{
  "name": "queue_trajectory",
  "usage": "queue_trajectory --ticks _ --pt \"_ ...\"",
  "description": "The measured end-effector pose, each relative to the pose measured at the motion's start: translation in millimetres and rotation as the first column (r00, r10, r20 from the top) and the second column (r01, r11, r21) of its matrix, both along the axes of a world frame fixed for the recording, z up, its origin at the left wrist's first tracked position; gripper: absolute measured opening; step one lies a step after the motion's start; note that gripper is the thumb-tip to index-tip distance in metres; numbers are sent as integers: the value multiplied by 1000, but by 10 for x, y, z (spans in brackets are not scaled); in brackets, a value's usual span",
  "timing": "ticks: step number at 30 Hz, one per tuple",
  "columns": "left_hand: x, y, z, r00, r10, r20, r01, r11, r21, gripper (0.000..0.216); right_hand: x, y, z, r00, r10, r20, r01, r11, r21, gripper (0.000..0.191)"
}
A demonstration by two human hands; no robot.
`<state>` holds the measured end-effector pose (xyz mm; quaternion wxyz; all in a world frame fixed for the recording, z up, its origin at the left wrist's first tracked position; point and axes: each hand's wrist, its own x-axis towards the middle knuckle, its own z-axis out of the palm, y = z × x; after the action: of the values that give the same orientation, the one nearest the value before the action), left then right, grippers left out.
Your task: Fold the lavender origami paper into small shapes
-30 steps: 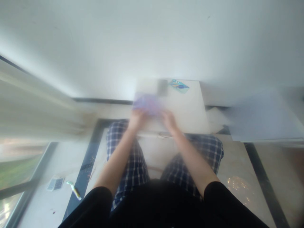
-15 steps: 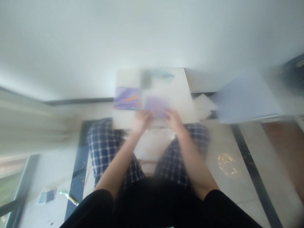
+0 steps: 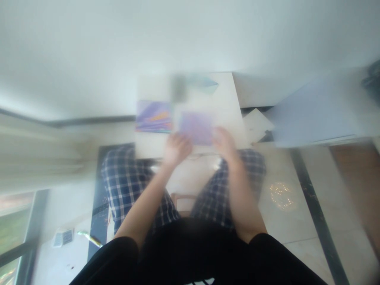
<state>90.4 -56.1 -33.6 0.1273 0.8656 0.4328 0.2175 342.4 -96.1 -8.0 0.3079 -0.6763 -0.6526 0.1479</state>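
Note:
The picture is smeared by motion. On a small white table [image 3: 228, 103] against the wall lies a pale purple paper square [image 3: 196, 127]. My left hand [image 3: 176, 148] is at its lower left corner and my right hand [image 3: 224, 142] at its right edge; both touch or hold it, with the fingers too blurred to read. A second purple sheet with orange streaks [image 3: 154, 116] lies to the left on the table. A grey object [image 3: 178, 87] and a teal folded paper [image 3: 204, 83] sit at the far edge.
A light blue board or sheet [image 3: 317, 114] leans at the right, with a white paper [image 3: 257, 124] beside the table. On the floor at the lower left lie a card pack [image 3: 63, 237] and a small tube [image 3: 89, 238]. My knees in checked trousers are under the table's edge.
The view swung and the purple-orange sheet came to lie on the table's left. Both hands moved down to the table's near edge with the pale purple square.

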Motion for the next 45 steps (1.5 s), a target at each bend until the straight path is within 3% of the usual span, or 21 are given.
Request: queue_trajectory --ticks 3,11,21,28,31,37,42,45 --pt "4 -13 9 1000 16 -18 -16 1000 0 34 38 10 -20 997 -76 -9 76 997 24 45" --pt "27 -30 46 998 43 -34 -44 999 -16 34 -18 37 -62 999 -33 12 33 999 -3 50" --pt "15 -51 68 999 3 -45 -5 999 -44 35 -139 231 -214 997 -72 -3 72 996 -44 59" --pt "12 -52 56 998 2 -60 -6 998 -69 37 -141 252 -93 962 -128 -240 149 986 70 50" --pt "11 -53 58 998 -4 -63 1 999 -51 37 -182 233 -26 958 -72 -278 99 992 84 43" --pt "4 -51 77 997 -20 -72 18 999 -29 37 -334 168 83 984 106 -144 -83 984 155 34" --pt "12 -49 74 998 -45 -47 44 999 -14 36 -401 139 101 969 207 -135 -197 977 81 30" --pt "13 -37 -2 997 74 -2 -74 993 -91 37 -393 120 93 960 234 -157 -229 972 47 31"
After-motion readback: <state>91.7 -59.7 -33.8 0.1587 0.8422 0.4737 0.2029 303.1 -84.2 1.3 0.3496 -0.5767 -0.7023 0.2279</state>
